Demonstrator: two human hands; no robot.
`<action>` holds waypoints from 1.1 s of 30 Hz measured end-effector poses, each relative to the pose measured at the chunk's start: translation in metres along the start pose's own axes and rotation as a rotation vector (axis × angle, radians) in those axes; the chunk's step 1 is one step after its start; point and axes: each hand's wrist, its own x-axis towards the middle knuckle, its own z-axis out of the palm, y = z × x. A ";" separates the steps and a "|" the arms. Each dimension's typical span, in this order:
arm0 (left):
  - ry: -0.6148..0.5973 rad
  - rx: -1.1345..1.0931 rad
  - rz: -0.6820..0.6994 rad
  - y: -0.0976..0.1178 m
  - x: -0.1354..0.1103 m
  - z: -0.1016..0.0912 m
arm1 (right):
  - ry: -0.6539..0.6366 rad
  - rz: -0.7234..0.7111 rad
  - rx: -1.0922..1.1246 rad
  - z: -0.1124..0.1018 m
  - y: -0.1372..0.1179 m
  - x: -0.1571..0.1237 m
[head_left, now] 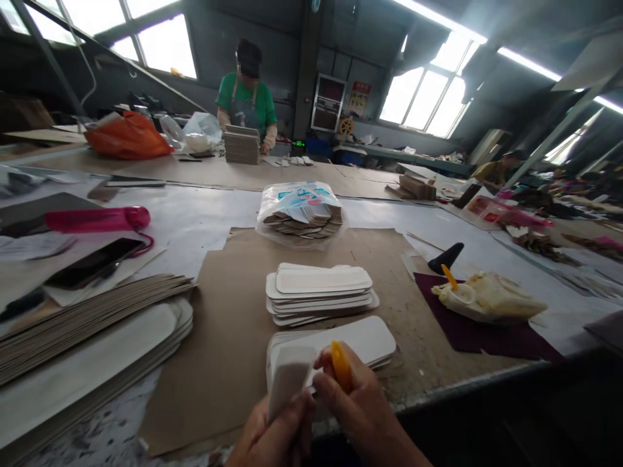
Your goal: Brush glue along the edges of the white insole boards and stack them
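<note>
At the front edge of the table, my left hand (280, 428) is closed round a pale cardboard piece (292, 373), which it holds tilted up. My right hand (357, 392) grips a yellow-orange tool (341, 366) whose working end I cannot make out. Its fingertips are close to the edge of the held piece. Just beyond both hands lies a stack of white rounded cardboard strips (363, 337), partly covered by them. Behind that sits a second stack of similar white strips (321, 282).
Long cardboard strips (92, 350) are piled at left, near a phone (92, 263) and pink case (97, 219). A plastic bag of cardboard pieces (302, 214) lies ahead. At right, a yellowish container (491, 298) rests on dark red sheet (448, 324). A co-worker (248, 97) stands across the table.
</note>
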 end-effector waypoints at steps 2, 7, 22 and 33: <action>-0.060 0.021 0.011 0.002 0.002 0.000 | -0.043 0.110 0.136 0.009 0.001 0.003; -0.125 -0.058 0.020 0.012 0.005 0.002 | -0.035 0.189 0.231 0.015 0.002 0.010; 0.158 -0.245 0.053 0.005 0.017 0.012 | 0.287 -0.232 -0.160 0.003 -0.019 0.034; 0.100 -0.002 0.219 -0.020 0.005 0.017 | 0.241 0.209 0.187 -0.001 -0.001 0.015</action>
